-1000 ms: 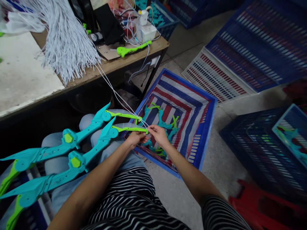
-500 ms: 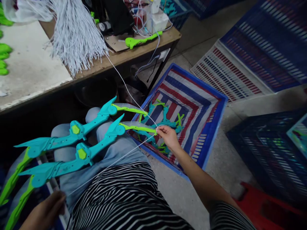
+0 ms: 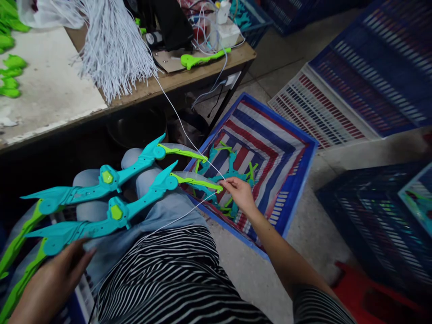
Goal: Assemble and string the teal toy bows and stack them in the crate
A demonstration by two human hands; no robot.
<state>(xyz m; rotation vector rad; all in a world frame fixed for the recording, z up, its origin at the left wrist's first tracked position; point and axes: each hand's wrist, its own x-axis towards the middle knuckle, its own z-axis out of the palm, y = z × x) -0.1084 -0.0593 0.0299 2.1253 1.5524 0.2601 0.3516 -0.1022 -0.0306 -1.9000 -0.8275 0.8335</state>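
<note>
Two teal-and-green toy bows lie side by side across my lap: a far bow (image 3: pixel 135 168) and a near bow (image 3: pixel 141 207). My right hand (image 3: pixel 238 191) is closed in a pinch on a thin white string (image 3: pixel 178 118) beside the green tip of the near bow. One length of string runs up to the bundle on the table, another (image 3: pixel 182 217) slopes down over my striped shirt. My left hand (image 3: pixel 60 274) is next to the near bow's left part, thumb and fingers apart; whether it touches the bow is unclear.
A thick bundle of white strings (image 3: pixel 114 49) hangs over the edge of the table (image 3: pixel 43 90). A green bow limb (image 3: pixel 204 58) lies near the table corner. On the floor, a blue crate (image 3: pixel 293 198) with striped lining holds several bow pieces. More crates (image 3: pixel 367 211) stand at right.
My left hand has moved up toward the near bow and its fingers have parted. The lower string has gone slacker. My right hand has shifted slightly right of the bow tip, still pinching string.
</note>
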